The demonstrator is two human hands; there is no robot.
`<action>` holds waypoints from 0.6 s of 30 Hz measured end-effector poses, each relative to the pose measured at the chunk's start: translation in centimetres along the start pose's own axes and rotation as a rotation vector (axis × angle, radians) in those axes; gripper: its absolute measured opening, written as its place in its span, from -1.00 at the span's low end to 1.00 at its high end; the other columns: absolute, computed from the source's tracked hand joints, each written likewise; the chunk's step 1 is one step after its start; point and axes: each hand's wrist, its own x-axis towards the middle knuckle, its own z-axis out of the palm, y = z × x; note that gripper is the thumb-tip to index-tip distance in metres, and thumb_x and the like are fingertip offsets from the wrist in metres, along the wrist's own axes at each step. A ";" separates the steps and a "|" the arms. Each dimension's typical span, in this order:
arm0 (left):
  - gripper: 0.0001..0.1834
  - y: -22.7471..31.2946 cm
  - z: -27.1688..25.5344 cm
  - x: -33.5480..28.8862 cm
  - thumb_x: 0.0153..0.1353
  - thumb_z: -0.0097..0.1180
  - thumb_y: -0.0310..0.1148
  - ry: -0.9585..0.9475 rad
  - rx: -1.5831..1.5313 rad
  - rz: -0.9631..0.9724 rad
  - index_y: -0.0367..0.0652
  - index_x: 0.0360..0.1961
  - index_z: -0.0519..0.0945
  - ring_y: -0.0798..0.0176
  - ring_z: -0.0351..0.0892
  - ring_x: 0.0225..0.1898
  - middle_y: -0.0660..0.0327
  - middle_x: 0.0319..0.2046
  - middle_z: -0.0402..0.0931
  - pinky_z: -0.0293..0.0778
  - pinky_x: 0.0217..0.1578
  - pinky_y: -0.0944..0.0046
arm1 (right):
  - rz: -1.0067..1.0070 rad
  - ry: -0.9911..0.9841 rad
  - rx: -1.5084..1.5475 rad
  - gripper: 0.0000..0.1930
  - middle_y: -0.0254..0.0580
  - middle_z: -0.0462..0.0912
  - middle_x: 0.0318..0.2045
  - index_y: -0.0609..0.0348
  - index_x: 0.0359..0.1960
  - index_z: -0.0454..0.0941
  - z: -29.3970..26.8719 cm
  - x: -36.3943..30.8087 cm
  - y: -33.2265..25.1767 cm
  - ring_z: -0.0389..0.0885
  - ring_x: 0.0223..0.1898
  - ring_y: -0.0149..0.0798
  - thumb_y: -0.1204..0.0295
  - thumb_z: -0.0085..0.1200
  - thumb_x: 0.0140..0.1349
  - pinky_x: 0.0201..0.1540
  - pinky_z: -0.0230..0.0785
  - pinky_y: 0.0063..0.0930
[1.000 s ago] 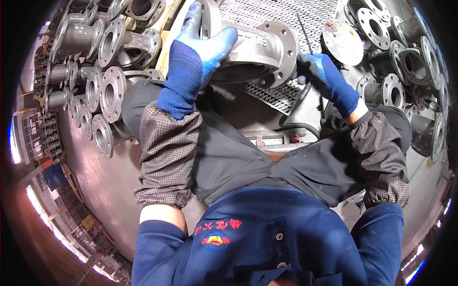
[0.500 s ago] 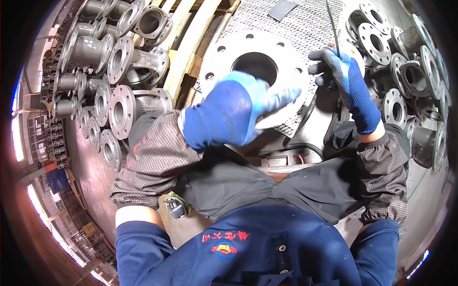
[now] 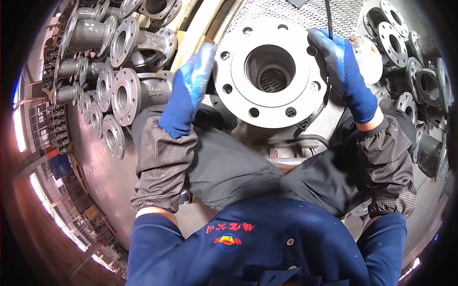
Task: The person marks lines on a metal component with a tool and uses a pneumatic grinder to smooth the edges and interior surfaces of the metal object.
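Note:
A large pale-grey flanged pipe fitting (image 3: 240, 97) stands in front of me, its round bolt-holed face turned up. Through its wide central bore a mesh surface shows below. At its left rim is my blue-gloved left hand (image 3: 188, 86), fingers nearly straight and close together; the fingertips are partly hidden and slightly blurred. My right hand (image 3: 341, 64), in a matching glove, grips the upper right rim, its thumb side at the edge and the other fingers out of sight. Beside the right fingers hangs a black cord (image 3: 328, 16).
Several grey flanged fittings (image 3: 125, 97) crowd the floor at left, and more (image 3: 392, 43) stand at right. Wooden pallet slats (image 3: 200, 28) lie behind my left hand. A textured metal plate (image 3: 348, 16) spreads behind the fitting. A black hose (image 3: 305, 137) curves near my knees.
My left hand has moved off the flange face to its left rim. My right hand has closed on the right rim. The fitting now appears lower and further right, its bore fully visible.

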 end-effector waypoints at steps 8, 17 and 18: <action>-0.66 -2.5 -0.9 -1.8 0.36 -0.06 -0.31 -0.027 -0.089 0.008 -0.38 -0.02 0.51 0.27 0.64 -0.26 0.05 -0.25 0.61 0.54 -0.22 0.38 | -0.326 -0.095 -0.004 -0.83 -0.43 0.44 -0.58 0.25 -0.46 0.46 3.1 -2.3 0.2 0.38 -0.52 -0.58 0.41 -0.05 0.21 -0.44 0.26 -0.67; -0.80 4.7 0.0 -1.4 0.03 0.20 -0.49 0.030 0.349 0.313 -0.19 -0.26 0.60 0.17 0.61 -0.45 0.05 -0.43 0.58 0.51 -0.45 0.34 | -0.223 0.042 0.153 -0.74 -0.38 0.50 -0.48 0.29 -0.26 0.55 0.8 -0.8 4.5 0.40 -0.43 -0.55 0.32 -0.05 0.29 -0.32 0.24 -0.68; -0.79 4.4 0.9 -0.6 -0.02 0.21 -0.53 0.095 0.383 0.558 -0.15 -0.29 0.59 0.12 0.60 -0.47 0.05 -0.45 0.55 0.50 -0.49 0.32 | -0.248 0.042 0.146 -0.74 -0.37 0.51 -0.44 0.30 -0.22 0.55 0.2 -0.2 5.6 0.40 -0.39 -0.55 0.32 -0.05 0.29 -0.27 0.25 -0.68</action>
